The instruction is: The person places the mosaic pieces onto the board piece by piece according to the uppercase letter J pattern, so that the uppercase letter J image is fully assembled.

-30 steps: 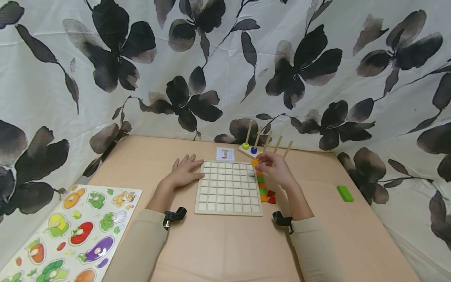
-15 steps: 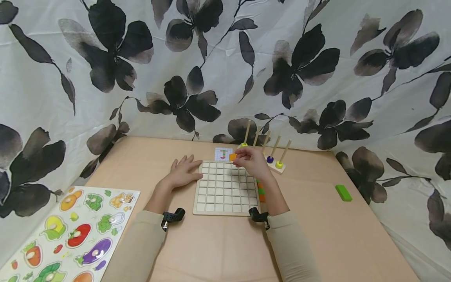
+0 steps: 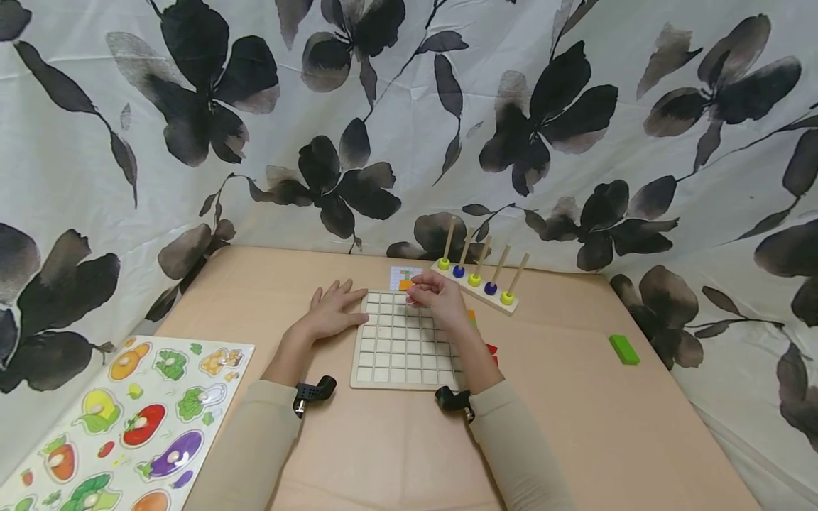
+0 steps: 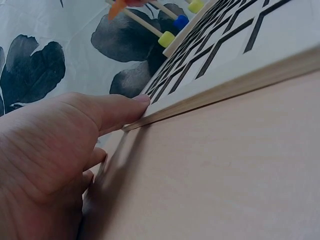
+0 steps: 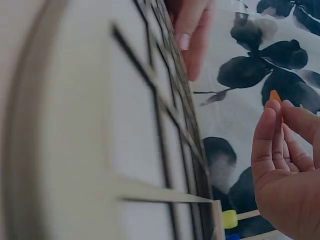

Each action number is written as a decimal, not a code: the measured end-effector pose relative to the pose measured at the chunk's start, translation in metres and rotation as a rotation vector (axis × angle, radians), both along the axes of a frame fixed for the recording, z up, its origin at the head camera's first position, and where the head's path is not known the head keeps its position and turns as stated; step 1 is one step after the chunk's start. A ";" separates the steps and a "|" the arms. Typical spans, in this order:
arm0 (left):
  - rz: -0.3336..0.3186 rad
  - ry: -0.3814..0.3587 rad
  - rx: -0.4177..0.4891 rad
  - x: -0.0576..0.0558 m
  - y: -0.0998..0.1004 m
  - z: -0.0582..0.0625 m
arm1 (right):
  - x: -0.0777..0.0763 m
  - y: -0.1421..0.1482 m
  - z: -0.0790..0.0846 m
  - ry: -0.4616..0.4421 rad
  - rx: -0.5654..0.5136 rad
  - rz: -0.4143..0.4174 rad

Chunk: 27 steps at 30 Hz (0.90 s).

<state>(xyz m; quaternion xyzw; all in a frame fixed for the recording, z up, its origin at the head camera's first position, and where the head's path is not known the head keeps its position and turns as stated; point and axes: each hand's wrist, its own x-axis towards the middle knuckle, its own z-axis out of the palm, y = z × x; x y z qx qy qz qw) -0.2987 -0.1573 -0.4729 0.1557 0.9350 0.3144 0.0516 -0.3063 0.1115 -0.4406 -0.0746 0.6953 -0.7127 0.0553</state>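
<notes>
- Beige sleeves, left (image 3: 239,440) and right (image 3: 527,440), enter from the near edge; a black wrist camera is worn at the left (image 3: 314,392) and another at the right (image 3: 452,399).
- White picture board (image 3: 89,440), near left on the table (image 3: 383,454): printed fruit and vegetable figures, among them a red tomato (image 3: 144,426) and a purple aubergine (image 3: 182,451).
- Grid board (image 3: 383,344), centre: pale wood, flat, with a plain rim and rows of whitish squares divided by grooves, which look dark in both wrist views.
- Green block (image 3: 623,349), far right, lying well apart from the grid board.
- Coloured pieces, beside the grid board's right edge and partly hidden by the right forearm: red (image 3: 491,348) and orange (image 3: 471,316) are visible.
- Left hand (image 3: 332,310): fingers spread, thumb touching the left edge of the grid board.
- Right hand (image 3: 437,294): pinching an orange piece (image 3: 405,284) between thumb and fingers, near the grid board's far edge. The piece is small and matt; its upper end appears pointed in the right wrist view, its full outline being covered by fingertips.
- Gridded card (image 3: 397,272), just beyond the grid board, partly covered by the orange piece; its coloured marks are too small to read.
- Peg stand (image 3: 481,293), behind the right hand: five slanting rods with yellow and blue beads alternating.
- Floral cloth (image 3: 409,128), background: white with dark grey blooms.
</notes>
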 end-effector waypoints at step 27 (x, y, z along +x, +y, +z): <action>0.017 -0.006 -0.007 -0.001 -0.001 -0.003 | -0.008 0.001 -0.045 0.280 0.493 0.025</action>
